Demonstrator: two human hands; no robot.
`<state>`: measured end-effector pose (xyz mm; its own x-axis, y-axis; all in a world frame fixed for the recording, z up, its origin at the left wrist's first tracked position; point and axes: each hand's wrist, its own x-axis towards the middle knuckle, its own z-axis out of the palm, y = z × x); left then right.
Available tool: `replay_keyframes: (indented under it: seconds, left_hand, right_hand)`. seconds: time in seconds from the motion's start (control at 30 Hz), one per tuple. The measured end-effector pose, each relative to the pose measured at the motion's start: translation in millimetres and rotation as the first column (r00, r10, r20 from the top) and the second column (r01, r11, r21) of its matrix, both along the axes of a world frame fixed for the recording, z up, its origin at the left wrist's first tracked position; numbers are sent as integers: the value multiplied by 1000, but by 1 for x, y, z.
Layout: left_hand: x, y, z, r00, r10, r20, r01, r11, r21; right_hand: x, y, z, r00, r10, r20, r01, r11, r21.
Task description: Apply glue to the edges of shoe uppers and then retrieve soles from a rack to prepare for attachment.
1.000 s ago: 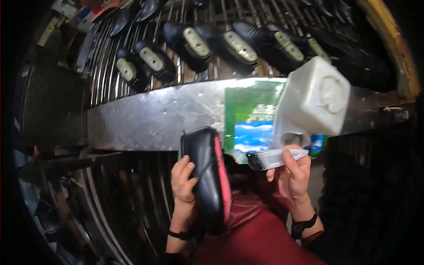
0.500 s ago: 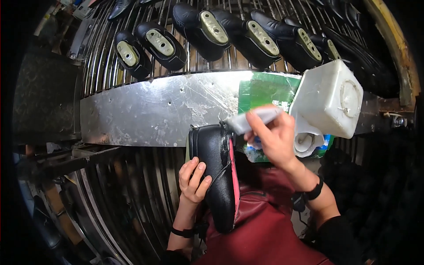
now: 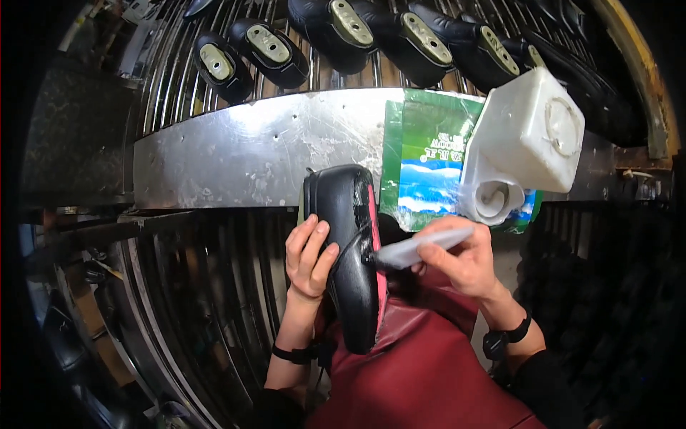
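A black leather shoe upper (image 3: 349, 286) stretched on a last lies on its side, with a pink strip (image 3: 379, 293) along its bottom edge facing right. My left hand (image 3: 309, 254) grips the shoe from the left, fingers across the leather and the thumb out of sight. In my right hand (image 3: 464, 264) is a brush (image 3: 421, 247) with a whitish, flat handle. Its dark tip meets the shoe's bottom edge around mid-length, beside the pink strip. A wet-looking sheen shows on the leather along that edge.
A metal ledge (image 3: 236, 154) runs across ahead of me. On it lies a green and blue plastic sheet (image 3: 436, 132) under a white plastic container (image 3: 532, 129) with a round open spout (image 3: 493, 200). Several black shoes on lasts (image 3: 271, 53) stand on the roller rack beyond.
My right hand has brought the brush down along the shoe's edge, from the upper end to mid-length. The whole view has shifted, so the shoe and ledge appear higher.
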<state>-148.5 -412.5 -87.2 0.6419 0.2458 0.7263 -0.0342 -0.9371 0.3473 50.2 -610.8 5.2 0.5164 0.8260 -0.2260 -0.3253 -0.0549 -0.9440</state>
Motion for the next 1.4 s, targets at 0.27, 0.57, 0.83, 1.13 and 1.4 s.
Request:
replay_keyframes:
  seconds: [0.27, 0.57, 0.83, 1.13, 1.4]
  left_hand:
    - [6, -9, 9, 999, 39, 7, -39, 999, -2]
    - [8, -16, 32, 997, 54, -51, -55, 998, -9]
    - [24, -16, 65, 981, 109, -157, -117, 992, -39]
    - [56, 10, 120, 944, 79, -321, -147, 970, -193]
    - [80, 51, 158, 913, -106, -394, -98, 880, -464]
  right_hand:
    - [-42, -49, 42, 763, 172, 623, -414, 870, 266]
    - [-22, -45, 62, 995, 25, 94, -36, 992, 120]
    - [-15, -34, 84, 838, 84, 540, -312, 885, 346]
    - [27, -7, 137, 698, 105, 708, -437, 846, 305]
    - [68, 41, 134, 583, -76, 809, -427, 818, 385]
